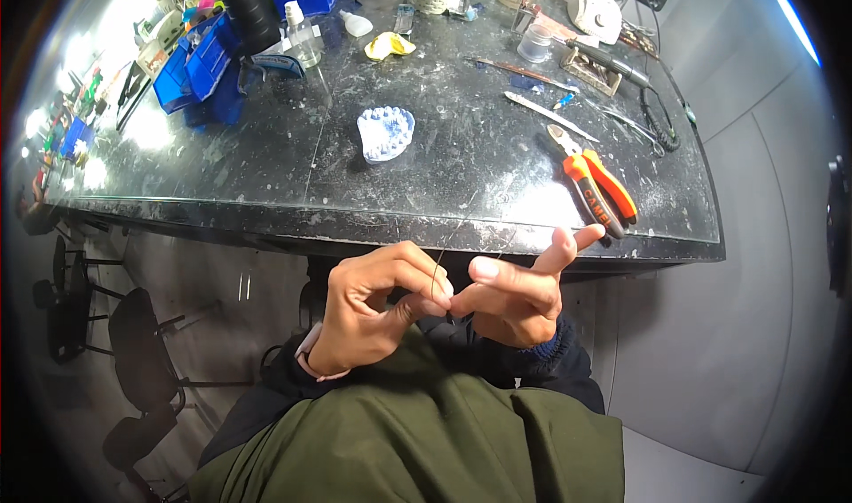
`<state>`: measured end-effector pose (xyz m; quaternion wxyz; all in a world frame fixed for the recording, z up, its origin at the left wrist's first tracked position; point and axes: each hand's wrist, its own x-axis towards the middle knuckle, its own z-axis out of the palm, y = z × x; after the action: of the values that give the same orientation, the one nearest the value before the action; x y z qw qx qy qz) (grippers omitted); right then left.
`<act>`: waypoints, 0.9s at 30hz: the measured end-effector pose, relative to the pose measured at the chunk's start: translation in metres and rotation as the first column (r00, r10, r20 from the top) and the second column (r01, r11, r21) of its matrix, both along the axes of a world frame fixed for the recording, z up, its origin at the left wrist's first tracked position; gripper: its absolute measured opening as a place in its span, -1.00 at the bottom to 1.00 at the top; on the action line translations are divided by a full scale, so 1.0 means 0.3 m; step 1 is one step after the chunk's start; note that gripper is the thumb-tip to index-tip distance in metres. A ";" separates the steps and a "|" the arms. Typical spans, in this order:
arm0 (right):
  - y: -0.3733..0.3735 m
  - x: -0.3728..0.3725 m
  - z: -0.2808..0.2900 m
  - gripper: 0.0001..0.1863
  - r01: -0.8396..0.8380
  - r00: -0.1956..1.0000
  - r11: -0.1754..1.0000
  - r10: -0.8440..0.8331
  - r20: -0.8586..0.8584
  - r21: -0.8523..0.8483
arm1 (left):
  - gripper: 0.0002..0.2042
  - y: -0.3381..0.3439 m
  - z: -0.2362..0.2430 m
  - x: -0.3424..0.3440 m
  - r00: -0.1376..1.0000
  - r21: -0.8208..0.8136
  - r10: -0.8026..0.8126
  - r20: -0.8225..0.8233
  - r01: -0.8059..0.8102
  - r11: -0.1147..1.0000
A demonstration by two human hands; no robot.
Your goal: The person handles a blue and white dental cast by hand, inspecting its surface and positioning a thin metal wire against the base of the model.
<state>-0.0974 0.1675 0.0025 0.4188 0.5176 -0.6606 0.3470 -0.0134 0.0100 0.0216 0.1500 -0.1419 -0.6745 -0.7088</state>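
Note:
Above my lap, just off the table's front edge, my left hand [377, 303] pinches a thin wire [437, 268] between thumb and forefinger. The wire curves up past the fingertips, and its lower part is hidden by the fingers. My right hand [519, 299] meets the left fingertips and presses on the same wire, with its other fingers lifted and spread. A small dark bit shows below the meeting fingertips, too small to name. On the table beyond lies a white and blue dental cast [386, 135] with a row of teeth. Orange and black cutting pliers [596, 184] lie nearest my right hand.
Behind the pliers lie a pointed metal tool [550, 115] and a long thin brown-handled tool [524, 74]. A corded handpiece [612, 64] rests on a stand. Blue bins [197, 64], a spray bottle [303, 37] and a yellow piece [389, 46] are farther back. Chairs [142, 348] stand at left.

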 end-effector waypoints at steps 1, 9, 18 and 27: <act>0.000 0.002 0.000 -0.79 -0.001 1.000 1.000 0.001 0.001 -0.013 | -0.90 0.009 -0.001 0.010 0.999 0.027 0.029 0.023 -0.030 0.999; -0.005 -0.005 -0.022 -0.91 -0.077 0.995 0.995 0.081 0.056 -0.070 | -0.85 0.005 0.003 0.001 1.000 -0.006 0.013 -0.007 -0.013 1.000; 0.008 -0.002 0.044 -0.90 -0.154 0.962 0.986 0.136 0.237 0.059 | -0.93 -0.008 -0.001 -0.001 0.995 0.118 0.026 -0.092 -0.015 0.993; 0.025 0.007 0.103 -0.88 -0.350 0.910 0.908 0.273 0.312 0.229 | -0.86 -0.046 0.016 0.045 0.996 -0.051 -0.075 0.039 0.077 0.996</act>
<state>-0.0951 0.1750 0.0333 0.1850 0.6182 -0.6621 0.3811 0.0002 -0.0037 0.0264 0.1066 -0.1580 -0.6897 -0.6985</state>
